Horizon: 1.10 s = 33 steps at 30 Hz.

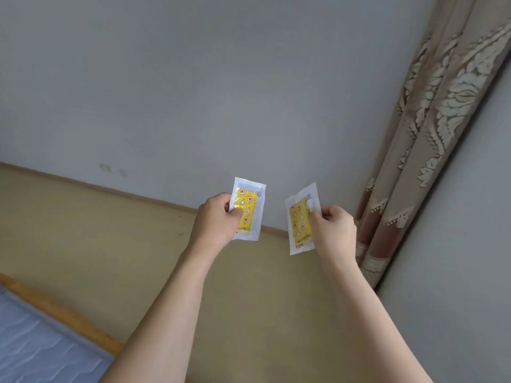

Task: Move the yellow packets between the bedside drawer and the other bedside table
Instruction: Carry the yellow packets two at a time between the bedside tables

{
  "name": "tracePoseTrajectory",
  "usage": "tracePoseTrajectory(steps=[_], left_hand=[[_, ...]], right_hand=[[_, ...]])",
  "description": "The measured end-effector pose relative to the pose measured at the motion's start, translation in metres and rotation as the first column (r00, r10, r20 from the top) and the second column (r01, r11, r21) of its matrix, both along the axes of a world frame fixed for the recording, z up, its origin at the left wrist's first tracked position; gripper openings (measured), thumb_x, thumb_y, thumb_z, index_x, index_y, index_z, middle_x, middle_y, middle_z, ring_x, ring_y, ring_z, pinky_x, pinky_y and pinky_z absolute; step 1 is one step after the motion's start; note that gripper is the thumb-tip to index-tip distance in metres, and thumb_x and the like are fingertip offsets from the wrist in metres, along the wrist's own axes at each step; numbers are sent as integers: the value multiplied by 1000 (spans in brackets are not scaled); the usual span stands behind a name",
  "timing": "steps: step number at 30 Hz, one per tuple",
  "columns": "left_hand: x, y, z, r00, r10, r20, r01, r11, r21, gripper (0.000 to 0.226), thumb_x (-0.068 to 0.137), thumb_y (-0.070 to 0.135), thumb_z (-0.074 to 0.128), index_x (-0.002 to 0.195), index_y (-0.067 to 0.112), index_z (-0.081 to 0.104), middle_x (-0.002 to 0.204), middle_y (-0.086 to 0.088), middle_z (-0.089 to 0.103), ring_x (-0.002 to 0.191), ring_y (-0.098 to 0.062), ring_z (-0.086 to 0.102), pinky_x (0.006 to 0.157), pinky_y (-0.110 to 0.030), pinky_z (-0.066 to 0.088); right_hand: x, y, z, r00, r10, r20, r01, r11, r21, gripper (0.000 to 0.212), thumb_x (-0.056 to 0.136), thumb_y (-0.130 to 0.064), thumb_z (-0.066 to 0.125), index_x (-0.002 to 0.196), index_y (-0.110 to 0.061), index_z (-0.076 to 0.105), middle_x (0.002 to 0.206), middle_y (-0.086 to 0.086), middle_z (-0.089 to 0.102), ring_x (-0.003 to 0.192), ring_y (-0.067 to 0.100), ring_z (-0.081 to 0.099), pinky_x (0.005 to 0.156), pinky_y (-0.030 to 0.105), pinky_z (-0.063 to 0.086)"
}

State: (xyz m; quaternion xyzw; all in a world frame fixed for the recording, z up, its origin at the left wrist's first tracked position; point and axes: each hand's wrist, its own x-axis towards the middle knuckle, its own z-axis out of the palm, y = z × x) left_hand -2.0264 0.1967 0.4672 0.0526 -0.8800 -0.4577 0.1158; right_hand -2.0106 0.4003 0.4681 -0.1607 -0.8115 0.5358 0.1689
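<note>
Both arms are stretched out in front of me, each hand holding a yellow packet in a clear white-edged wrapper. My left hand (215, 217) pinches one yellow packet (250, 207) by its left edge, thumb on the printed front. My right hand (333, 226) pinches the other yellow packet (300, 225) by its right edge. The two packets are held upright, side by side and apart, above the floor. No drawer or bedside table is in view.
A grey wall (193, 92) fills the upper view and meets the tan floor (83, 230) along a skirting line. A patterned curtain (431, 134) hangs at the right. A bed corner with a wooden frame (63, 313) and blue mattress (33, 352) lies lower left.
</note>
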Motion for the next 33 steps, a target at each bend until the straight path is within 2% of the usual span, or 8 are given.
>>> tracePoseTrajectory(steps=[5,8,12,16,20,25,29,33], left_hand=[[-113,-11,30,989,132,-66,-131,991,22,10,87,17,56,85,16,66,83,-2,71,78,-28,65,69,-43,56],[-165,-38,33,974,209,-85,-209,978,17,11,87,18,56,86,15,66,84,-2,71,78,-28,66,70,-43,55],[-231,-97,21,930,358,-76,-356,934,38,11,87,16,57,86,13,68,84,-4,71,79,-27,66,69,-41,55],[-294,-170,9,880,468,-81,-463,883,74,11,85,15,56,82,13,66,81,-5,69,76,-28,64,60,-35,51],[-350,-254,25,827,558,-72,-553,829,79,13,86,15,56,84,16,68,82,-2,70,78,-26,66,67,-43,55],[-406,-357,41,712,693,-110,-685,721,108,11,85,15,57,85,8,66,84,-9,69,78,-29,66,66,-45,55],[-447,-440,28,646,761,-57,-756,649,83,14,85,17,58,88,8,66,85,-8,69,79,-30,66,65,-46,55],[-499,-538,11,569,821,-45,-820,571,48,13,86,20,59,89,9,67,86,-6,71,79,-27,68,66,-46,56]], right_hand=[[-140,-11,29,990,125,-72,-125,992,-7,21,85,-16,52,76,3,51,62,2,44,57,18,33,51,28,28],[-213,-43,30,971,222,-93,-226,974,-33,24,83,-12,52,63,-8,40,57,-1,34,54,17,26,50,27,22],[-305,-104,18,927,371,-59,-374,926,-43,25,83,-15,52,63,-15,37,58,-3,33,56,18,27,52,29,26],[-395,-189,16,860,507,-61,-510,859,-39,21,86,-18,55,69,-7,49,60,-3,42,54,16,35,52,28,31],[-477,-288,31,787,612,-77,-616,787,-29,23,86,-21,56,74,-1,55,63,-1,50,56,16,41,54,30,35],[-556,-408,41,689,718,-97,-721,693,-2,19,85,-21,55,74,-6,59,66,-3,56,56,13,46,53,27,37],[-611,-504,26,624,779,-68,-782,623,-34,21,85,-20,53,75,-2,57,67,1,55,58,16,46,54,30,38],[-669,-616,6,542,839,-44,-840,539,-58,18,84,-19,54,75,-4,60,74,9,63,64,25,57,57,33,44]])
